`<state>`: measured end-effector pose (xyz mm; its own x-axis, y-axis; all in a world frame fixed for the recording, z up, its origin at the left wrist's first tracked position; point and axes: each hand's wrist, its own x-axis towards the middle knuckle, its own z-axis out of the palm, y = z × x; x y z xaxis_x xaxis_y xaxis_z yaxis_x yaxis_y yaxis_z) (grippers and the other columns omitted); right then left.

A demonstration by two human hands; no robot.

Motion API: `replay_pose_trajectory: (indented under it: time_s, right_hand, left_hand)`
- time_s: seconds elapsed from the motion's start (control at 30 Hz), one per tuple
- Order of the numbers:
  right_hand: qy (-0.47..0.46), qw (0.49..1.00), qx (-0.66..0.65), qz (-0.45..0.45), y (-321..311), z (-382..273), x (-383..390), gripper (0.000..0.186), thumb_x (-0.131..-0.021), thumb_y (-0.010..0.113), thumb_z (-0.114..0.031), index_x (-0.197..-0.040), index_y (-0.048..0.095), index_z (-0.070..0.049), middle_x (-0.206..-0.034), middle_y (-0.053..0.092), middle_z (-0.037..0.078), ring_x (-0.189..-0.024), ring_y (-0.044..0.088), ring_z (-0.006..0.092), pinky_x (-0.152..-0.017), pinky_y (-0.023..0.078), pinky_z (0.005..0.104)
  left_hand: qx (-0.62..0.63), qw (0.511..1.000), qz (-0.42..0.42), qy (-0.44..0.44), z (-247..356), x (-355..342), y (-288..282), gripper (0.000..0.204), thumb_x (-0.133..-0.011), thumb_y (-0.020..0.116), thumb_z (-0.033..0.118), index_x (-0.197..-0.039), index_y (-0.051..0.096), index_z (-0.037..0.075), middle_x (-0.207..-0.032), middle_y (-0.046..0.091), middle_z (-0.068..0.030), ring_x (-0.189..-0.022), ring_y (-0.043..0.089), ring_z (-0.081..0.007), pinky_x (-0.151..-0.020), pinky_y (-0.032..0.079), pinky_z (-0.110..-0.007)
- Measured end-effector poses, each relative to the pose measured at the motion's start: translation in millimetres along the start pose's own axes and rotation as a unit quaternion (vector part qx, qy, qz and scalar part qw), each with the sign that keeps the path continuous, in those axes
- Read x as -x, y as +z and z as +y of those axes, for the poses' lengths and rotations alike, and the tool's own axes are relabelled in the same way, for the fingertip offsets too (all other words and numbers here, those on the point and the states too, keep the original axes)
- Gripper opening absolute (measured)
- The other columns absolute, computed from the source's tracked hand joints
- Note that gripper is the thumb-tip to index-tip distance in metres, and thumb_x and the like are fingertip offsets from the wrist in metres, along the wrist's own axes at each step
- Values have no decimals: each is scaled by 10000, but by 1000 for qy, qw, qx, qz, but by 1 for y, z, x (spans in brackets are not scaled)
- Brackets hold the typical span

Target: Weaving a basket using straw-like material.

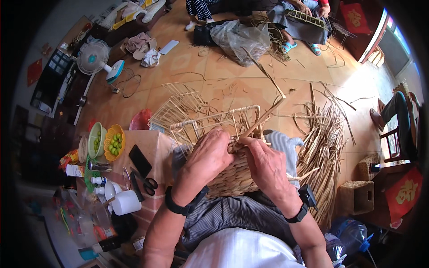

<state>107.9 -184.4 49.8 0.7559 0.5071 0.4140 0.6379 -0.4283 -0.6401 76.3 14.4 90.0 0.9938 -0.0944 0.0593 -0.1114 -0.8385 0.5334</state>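
Left hand (pixel 210 154) clamped over the rim of the half-woven basket (pixel 232 174) on the lap, lower walls already filled, upper frame (pixel 214 120) bare and waiting; right hand (pixel 268 167) pinches a straw strand (pixel 263 117), threading it at the rim; plenty of loose straw (pixel 321 143) left at the right
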Motion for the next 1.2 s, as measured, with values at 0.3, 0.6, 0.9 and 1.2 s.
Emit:
replay_pose_trajectory:
  time_s: [0.3,0.6,0.9,1.2]
  right_hand:
    - [-21,997,67,-39,-2,-7,-6,368,-865,621,-16,-1230,644,-56,-1141,697,102,-865,736,318,-680,584,431]
    - [43,998,-37,-30,1,-12,-4,320,-916,619,4,-1234,601,-26,-1073,702,176,-840,714,405,-709,572,473]
    - [103,978,-183,-9,11,-9,-10,329,-891,671,54,-1202,572,13,-973,715,270,-921,702,471,-763,564,500]
    - [136,964,-230,-1,20,-9,-11,310,-927,633,59,-1230,578,15,-1036,726,271,-986,723,447,-816,574,444]
  left_hand:
    - [-27,997,21,69,-7,4,3,234,-774,675,20,-937,520,-43,-926,547,-237,-954,564,-459,-868,465,-521]
    - [-20,996,-25,85,-16,4,1,210,-789,628,50,-942,514,-36,-909,544,-245,-932,561,-465,-850,468,-530]
    - [28,998,46,-46,25,8,5,400,-808,766,-9,-1107,501,-17,-1026,610,-261,-957,618,-476,-865,507,-524]
    - [-70,982,176,27,23,24,17,347,-794,774,-32,-1068,574,40,-1069,582,-153,-1022,618,-376,-885,507,-466]
